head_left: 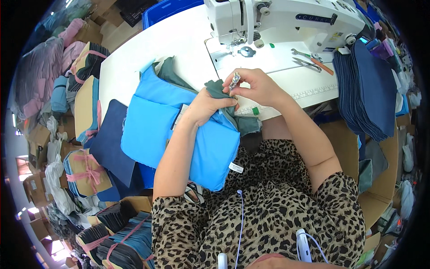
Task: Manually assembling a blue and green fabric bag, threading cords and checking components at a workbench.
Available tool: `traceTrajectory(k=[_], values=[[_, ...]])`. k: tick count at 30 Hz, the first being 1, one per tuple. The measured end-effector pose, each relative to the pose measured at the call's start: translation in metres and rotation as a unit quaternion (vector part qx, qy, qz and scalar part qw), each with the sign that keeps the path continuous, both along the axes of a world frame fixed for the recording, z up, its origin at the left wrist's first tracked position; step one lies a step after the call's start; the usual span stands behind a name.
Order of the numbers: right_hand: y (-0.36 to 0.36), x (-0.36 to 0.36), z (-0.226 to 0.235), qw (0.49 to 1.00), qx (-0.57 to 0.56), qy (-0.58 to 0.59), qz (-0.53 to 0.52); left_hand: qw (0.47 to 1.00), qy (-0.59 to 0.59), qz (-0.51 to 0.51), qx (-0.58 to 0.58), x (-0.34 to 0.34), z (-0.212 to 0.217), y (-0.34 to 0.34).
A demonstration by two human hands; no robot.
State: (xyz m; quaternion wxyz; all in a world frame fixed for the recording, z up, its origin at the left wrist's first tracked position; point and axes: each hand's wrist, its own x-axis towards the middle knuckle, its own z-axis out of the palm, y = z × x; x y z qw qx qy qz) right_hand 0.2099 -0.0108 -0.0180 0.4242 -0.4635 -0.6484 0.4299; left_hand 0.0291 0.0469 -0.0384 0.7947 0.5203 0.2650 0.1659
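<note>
Leopard-print cloth [273, 201] covers the person's lap at the bottom of the view, with a thin white cable [241, 224] running down it. Above it, both forearms reach up to a bright blue padded fabric piece [179, 134], which drapes from the near edge of the white table [179, 40] down toward the lap. It is smooth, quilted-looking and sky blue, with a small white label at its lower corner and grey-green lining [224, 96] showing at its top edge and right side. The left hand [204, 107] is closed on the blue piece where the grey-green cloth sticks up, pinching the fabric. The right hand [255, 85] is curled narrowly around a small silvery tool [234, 81], its tip touching the grey-green edge just beside the left hand's fingers. Behind the hands stands a white sewing machine [286, 18], and scissors with an orange handle [313, 60] lie on the table near it. A stack of dark blue fabric pieces [367, 89] rests to the right, and tied bundles [87, 172] lie to the left.
</note>
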Motion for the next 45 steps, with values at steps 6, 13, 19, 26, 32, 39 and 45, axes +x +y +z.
traceTrajectory(k=[6,13,19,26,32,39,45], values=[[-0.004,0.003,-0.002,0.999,0.036,-0.019,-0.034,0.999,0.023,0.022,-0.002,0.001,0.005,-0.002],[-0.016,0.000,-0.008,0.996,-0.015,0.039,-0.082,0.998,0.026,0.049,-0.016,0.002,-0.001,-0.002],[-0.017,0.004,-0.019,0.992,0.033,0.044,-0.111,0.996,0.022,0.074,0.052,0.005,-0.001,-0.006],[-0.026,0.000,-0.032,0.973,-0.003,0.206,-0.100,0.996,-0.027,0.017,0.083,-0.001,-0.013,0.001],[-0.024,-0.003,-0.015,0.993,-0.027,0.070,-0.096,0.995,-0.031,0.030,0.085,0.002,-0.012,-0.002],[-0.023,0.004,-0.014,0.997,0.004,0.003,-0.083,0.991,0.025,0.028,0.129,0.000,-0.008,-0.002],[-0.022,0.005,-0.006,0.994,0.045,-0.083,-0.054,0.990,0.033,0.034,0.135,0.003,-0.011,-0.003]])
